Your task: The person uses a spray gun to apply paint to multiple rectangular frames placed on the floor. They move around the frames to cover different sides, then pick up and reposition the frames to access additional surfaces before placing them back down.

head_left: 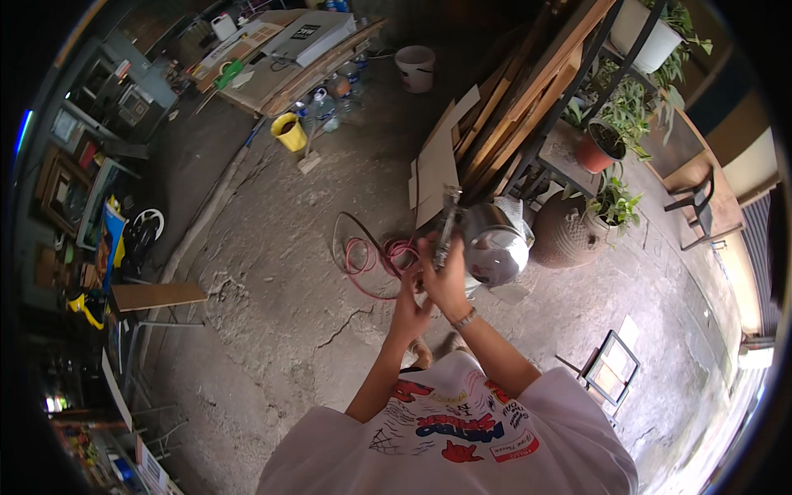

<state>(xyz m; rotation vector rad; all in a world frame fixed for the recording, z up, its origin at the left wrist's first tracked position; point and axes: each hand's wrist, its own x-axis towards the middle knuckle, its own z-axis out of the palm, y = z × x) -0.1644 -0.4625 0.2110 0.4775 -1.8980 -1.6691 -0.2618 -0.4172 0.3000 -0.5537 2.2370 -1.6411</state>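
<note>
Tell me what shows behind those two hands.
Loops of pinkish-red hose lie on the concrete floor, showing past the left hand and the right hand, which grips a metal tool. Whatever floor or hose the hands cover cannot be seen.

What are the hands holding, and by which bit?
The right hand grips a silvery metal tool by its nearer part, its far end sticking out. The left hand is close beside; whether it holds anything can't be told.

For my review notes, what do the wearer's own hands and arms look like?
The left hand and right hand are ungloved, the forearms bare below loose, short white sleeves. A metallic-looking watch or bracelet circles the right wrist only.
</note>
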